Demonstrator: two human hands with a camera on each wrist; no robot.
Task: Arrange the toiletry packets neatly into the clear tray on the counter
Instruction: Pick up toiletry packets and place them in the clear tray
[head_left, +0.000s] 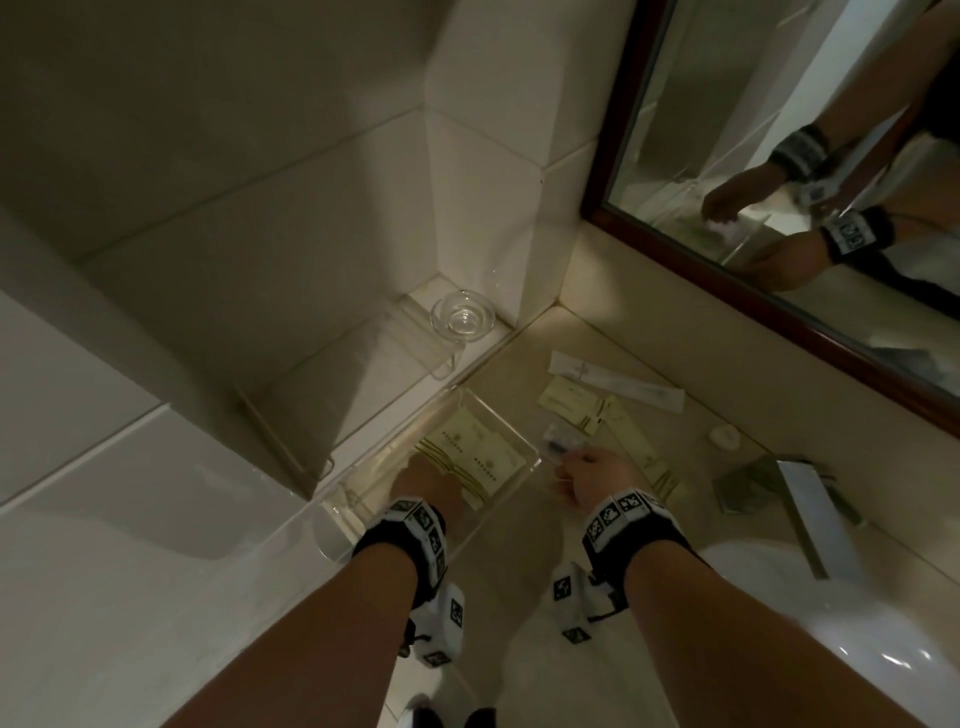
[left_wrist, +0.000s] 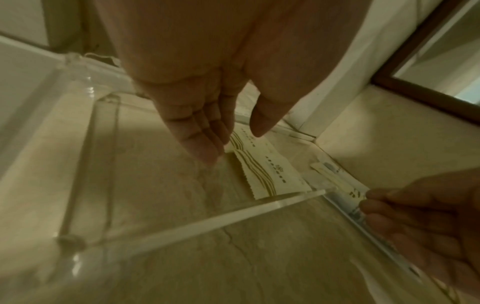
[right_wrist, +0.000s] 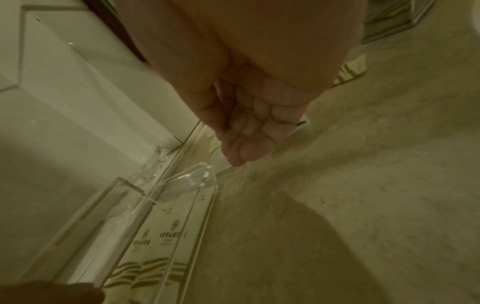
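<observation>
The left hand (head_left: 423, 480) is laid inside the clear tray (head_left: 535, 453), fingers straight on the packets (head_left: 480, 451) already filed there. At three o'clock, a small packet (head_left: 562, 446) is pinched by the right hand (head_left: 597, 475); loose packets (head_left: 566, 402) are left on the worktop (head_left: 519, 525) at one o'clock. Next, a lift over the tray wall seems called for.

The beige stone worktop (head_left: 524, 525) carries the clear tray (head_left: 530, 457) near the wall, some loose cream packets (head_left: 569, 410), a long white sachet (head_left: 615, 381) — and a small white cap (head_left: 724, 435) (beside the tap base).
</observation>
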